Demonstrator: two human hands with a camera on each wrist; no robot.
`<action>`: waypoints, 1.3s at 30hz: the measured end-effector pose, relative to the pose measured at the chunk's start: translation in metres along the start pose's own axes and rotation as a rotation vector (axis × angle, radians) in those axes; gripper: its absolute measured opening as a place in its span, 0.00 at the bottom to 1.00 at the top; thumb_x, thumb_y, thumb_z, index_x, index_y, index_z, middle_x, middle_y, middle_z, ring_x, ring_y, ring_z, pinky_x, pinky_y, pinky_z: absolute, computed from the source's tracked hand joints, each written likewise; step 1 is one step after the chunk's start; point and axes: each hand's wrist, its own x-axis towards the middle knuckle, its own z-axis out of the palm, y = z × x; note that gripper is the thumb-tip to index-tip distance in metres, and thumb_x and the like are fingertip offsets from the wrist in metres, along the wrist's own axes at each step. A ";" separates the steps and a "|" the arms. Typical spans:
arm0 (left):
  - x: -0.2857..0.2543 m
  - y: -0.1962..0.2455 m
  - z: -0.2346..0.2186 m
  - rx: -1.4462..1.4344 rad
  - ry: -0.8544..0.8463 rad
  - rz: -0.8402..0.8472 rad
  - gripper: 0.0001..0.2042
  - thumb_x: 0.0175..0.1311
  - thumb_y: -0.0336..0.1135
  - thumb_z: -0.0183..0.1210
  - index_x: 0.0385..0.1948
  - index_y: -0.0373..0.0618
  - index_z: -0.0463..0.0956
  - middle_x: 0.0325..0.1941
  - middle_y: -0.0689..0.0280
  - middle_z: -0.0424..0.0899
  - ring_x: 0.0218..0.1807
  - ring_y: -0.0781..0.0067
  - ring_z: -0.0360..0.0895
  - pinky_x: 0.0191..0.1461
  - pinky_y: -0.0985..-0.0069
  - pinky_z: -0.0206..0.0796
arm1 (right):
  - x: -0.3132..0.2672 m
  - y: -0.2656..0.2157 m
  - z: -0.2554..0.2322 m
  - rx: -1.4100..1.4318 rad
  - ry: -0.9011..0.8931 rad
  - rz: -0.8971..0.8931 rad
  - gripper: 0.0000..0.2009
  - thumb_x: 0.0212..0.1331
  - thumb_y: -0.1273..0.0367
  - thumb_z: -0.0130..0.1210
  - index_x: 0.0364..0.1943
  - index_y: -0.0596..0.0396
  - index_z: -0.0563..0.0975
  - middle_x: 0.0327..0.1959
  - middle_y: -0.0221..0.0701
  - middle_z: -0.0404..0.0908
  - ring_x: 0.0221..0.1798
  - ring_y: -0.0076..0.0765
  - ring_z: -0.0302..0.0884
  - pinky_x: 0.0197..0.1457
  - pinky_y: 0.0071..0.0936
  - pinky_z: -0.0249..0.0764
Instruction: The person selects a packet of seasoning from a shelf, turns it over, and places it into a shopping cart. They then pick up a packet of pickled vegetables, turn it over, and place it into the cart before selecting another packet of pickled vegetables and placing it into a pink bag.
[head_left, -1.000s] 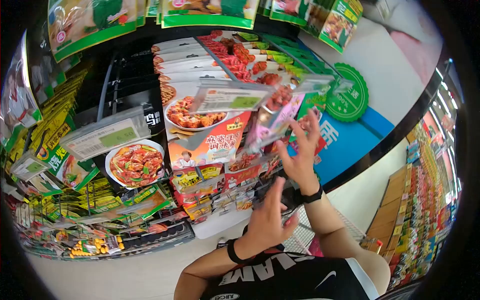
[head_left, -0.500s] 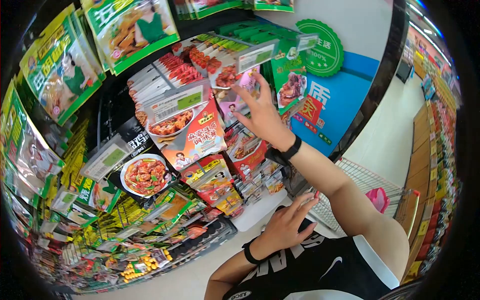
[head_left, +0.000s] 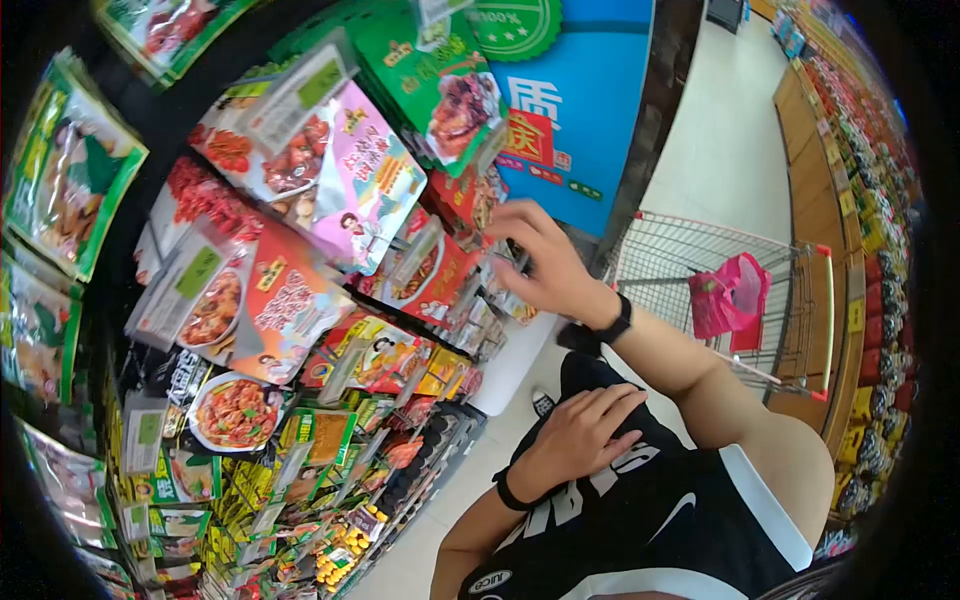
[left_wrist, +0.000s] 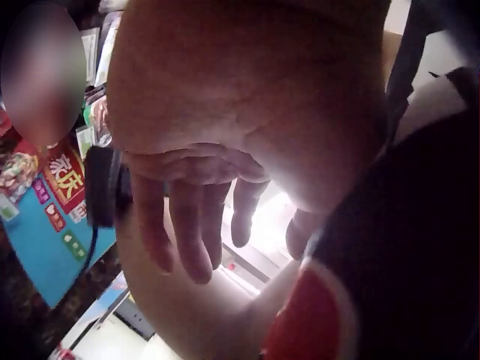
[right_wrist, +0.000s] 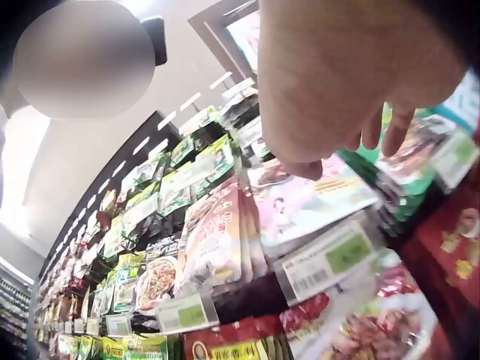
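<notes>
My right hand (head_left: 550,262) hovers beside the rack's right edge, fingers loosely bent and holding nothing. Left of it hang a pink seasoning packet (head_left: 372,185) and a red packet (head_left: 425,268); a green packet (head_left: 450,105) is above. Seen from the right wrist, the hand (right_wrist: 360,75) is over or in front of the pink packet (right_wrist: 300,206), contact unclear. My left hand (head_left: 582,432) lies against the black shirt (head_left: 640,510), fingers together and slightly bent. In the left wrist view the fingers of that hand (left_wrist: 240,135) hang down around nothing.
Price tags (head_left: 300,95) jut out before the hanging packets. An orange packet (head_left: 285,305) hangs lower left. A shopping cart (head_left: 800,290) holding a pink bag (head_left: 728,295) stands right, beside stocked shelves (head_left: 850,200). A blue panel (head_left: 590,100) edges the rack.
The head view has turned and the rack packets sit further left. My right hand has drawn away from the pink packet, its fingers more bent. My left hand has lowered to the shirt.
</notes>
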 end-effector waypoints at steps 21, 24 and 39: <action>0.129 -0.163 0.238 0.025 -0.455 -0.301 0.28 0.59 0.43 0.68 0.60 0.44 0.73 0.59 0.56 0.79 0.61 0.54 0.77 0.63 0.60 0.69 | -0.531 0.095 -0.330 -0.790 -0.673 1.404 0.23 0.65 0.46 0.53 0.49 0.48 0.81 0.45 0.41 0.85 0.53 0.53 0.81 0.55 0.51 0.75; 0.147 -0.193 0.297 0.488 -0.395 -0.193 0.36 0.54 0.47 0.70 0.65 0.44 0.67 0.67 0.53 0.73 0.70 0.51 0.67 0.71 0.53 0.59 | -0.554 0.099 -0.359 -0.782 -0.585 1.279 0.24 0.60 0.45 0.57 0.50 0.46 0.81 0.45 0.40 0.84 0.54 0.53 0.80 0.56 0.55 0.73; 0.235 -0.272 0.430 0.610 -1.145 -0.638 0.33 0.56 0.61 0.60 0.58 0.46 0.77 0.63 0.55 0.80 0.67 0.52 0.74 0.70 0.52 0.62 | -0.577 0.123 -0.436 -0.598 -0.722 1.400 0.22 0.57 0.46 0.59 0.45 0.46 0.83 0.44 0.41 0.87 0.47 0.52 0.86 0.46 0.50 0.81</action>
